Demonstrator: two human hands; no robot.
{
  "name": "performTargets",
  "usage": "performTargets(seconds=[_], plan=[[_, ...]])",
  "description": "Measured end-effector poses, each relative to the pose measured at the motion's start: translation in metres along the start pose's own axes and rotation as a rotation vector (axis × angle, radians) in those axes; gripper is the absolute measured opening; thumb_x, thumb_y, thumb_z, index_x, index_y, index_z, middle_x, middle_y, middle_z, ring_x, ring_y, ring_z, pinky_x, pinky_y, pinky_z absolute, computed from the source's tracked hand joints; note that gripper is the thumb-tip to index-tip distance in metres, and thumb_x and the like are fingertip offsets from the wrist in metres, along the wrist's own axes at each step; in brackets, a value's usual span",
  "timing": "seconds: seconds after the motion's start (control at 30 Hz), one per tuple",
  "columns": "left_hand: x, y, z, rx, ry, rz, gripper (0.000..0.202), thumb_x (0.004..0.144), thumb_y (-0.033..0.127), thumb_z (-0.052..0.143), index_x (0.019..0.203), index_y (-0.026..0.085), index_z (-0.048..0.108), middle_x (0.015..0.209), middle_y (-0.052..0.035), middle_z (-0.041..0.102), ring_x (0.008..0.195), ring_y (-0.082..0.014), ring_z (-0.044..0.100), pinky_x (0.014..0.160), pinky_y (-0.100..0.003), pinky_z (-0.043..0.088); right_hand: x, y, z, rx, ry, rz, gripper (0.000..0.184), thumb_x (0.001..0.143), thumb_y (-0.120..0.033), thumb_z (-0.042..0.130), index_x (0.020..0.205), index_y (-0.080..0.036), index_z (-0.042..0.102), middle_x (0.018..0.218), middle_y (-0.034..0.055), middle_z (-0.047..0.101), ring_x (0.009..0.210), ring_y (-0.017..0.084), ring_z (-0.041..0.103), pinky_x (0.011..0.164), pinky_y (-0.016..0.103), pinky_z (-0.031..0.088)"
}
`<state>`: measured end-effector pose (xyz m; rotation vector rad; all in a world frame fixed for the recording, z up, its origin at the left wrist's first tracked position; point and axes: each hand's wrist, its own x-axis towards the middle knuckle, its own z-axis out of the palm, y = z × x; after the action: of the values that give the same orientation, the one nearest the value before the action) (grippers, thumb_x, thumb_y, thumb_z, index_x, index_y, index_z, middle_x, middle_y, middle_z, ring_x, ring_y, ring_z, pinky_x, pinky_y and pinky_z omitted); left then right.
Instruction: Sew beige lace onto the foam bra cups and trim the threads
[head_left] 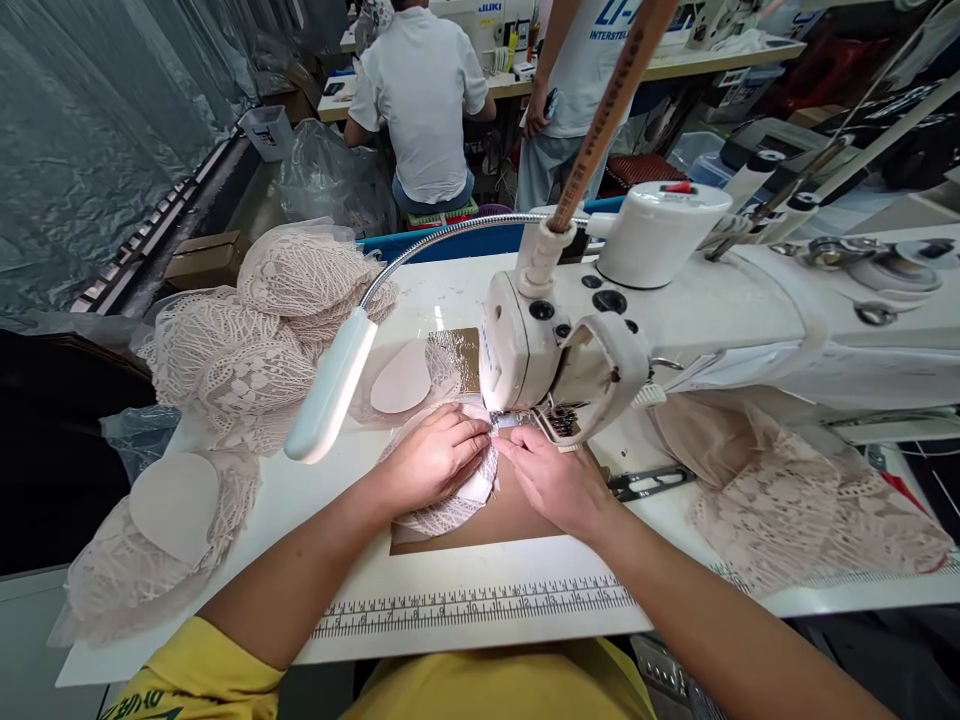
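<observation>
A beige lace cup piece (442, 518) lies under the needle area of a white sewing machine (517, 345). My left hand (439, 455) bends over it, fingers together and pressing it down just left of the presser foot. From the other side, my right hand (555, 478) pinches at the edge of the same piece, its fingertips close to those of the left. What sits between the right fingertips is partly hidden. Beneath both hands is a brown plate (517, 515) on the table.
Lace pieces are piled (255, 330) at the left, with a pale teardrop pad (176, 507) nearer me. Another pad (403, 378) lies behind my left hand. A lamp (330, 390) hangs over the table. More beige lace (817, 490) lies right. Two people are beyond.
</observation>
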<state>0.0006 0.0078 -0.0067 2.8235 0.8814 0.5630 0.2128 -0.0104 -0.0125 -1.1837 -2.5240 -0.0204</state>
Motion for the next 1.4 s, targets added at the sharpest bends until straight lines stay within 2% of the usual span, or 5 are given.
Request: performTargets(seconds=[0.3,0.7,0.87,1.17,1.4], plan=[[0.002,0.000,0.001,0.055,0.004,0.019,0.028,0.094,0.019,0.046,0.115,0.010,0.061,0.120,-0.0122,0.064,0.096,-0.0236,0.056,0.086,-0.040,0.049,0.000,-0.002,0.002,-0.046,0.047,0.020,0.037,0.083,-0.005,0.045,0.106,-0.019,0.070,0.098,0.0078,0.068,0.072,0.016,0.056,0.063,0.028,0.041],[0.004,-0.002,0.003,0.098,0.010,0.026,0.028,0.095,0.018,0.044,0.115,0.010,0.061,0.119,-0.0150,0.065,0.097,-0.0239,0.057,0.092,-0.046,0.046,0.002,-0.001,0.010,-0.113,0.048,0.040,0.033,0.090,-0.012,0.044,0.111,-0.018,0.069,0.090,0.0082,0.069,0.071,0.016,0.059,0.064,0.027,0.044],[0.005,-0.003,0.000,0.118,0.007,0.047,0.027,0.096,0.018,0.042,0.113,0.011,0.062,0.117,-0.0136,0.066,0.094,-0.0232,0.058,0.086,-0.043,0.048,0.001,0.000,0.013,-0.068,0.050,0.056,0.034,0.090,-0.012,0.044,0.112,-0.019,0.068,0.094,0.0096,0.069,0.074,0.017,0.060,0.066,0.028,0.045],[0.005,-0.008,0.003,0.021,0.022,0.036,0.029,0.097,0.019,0.040,0.116,0.013,0.061,0.118,-0.0134,0.066,0.097,-0.0221,0.058,0.082,-0.039,0.051,-0.001,0.001,0.010,-0.017,0.023,0.073,0.037,0.088,-0.008,0.043,0.112,-0.020,0.069,0.100,0.0099,0.069,0.076,0.018,0.062,0.067,0.028,0.048],[0.007,-0.009,0.001,0.035,0.032,-0.022,0.031,0.095,0.022,0.043,0.119,0.012,0.060,0.113,-0.0130,0.067,0.095,-0.0232,0.058,0.082,-0.039,0.051,-0.006,0.007,0.017,0.031,-0.035,0.093,0.042,0.085,-0.008,0.045,0.119,-0.023,0.066,0.104,0.0090,0.069,0.084,0.020,0.063,0.077,0.030,0.049]])
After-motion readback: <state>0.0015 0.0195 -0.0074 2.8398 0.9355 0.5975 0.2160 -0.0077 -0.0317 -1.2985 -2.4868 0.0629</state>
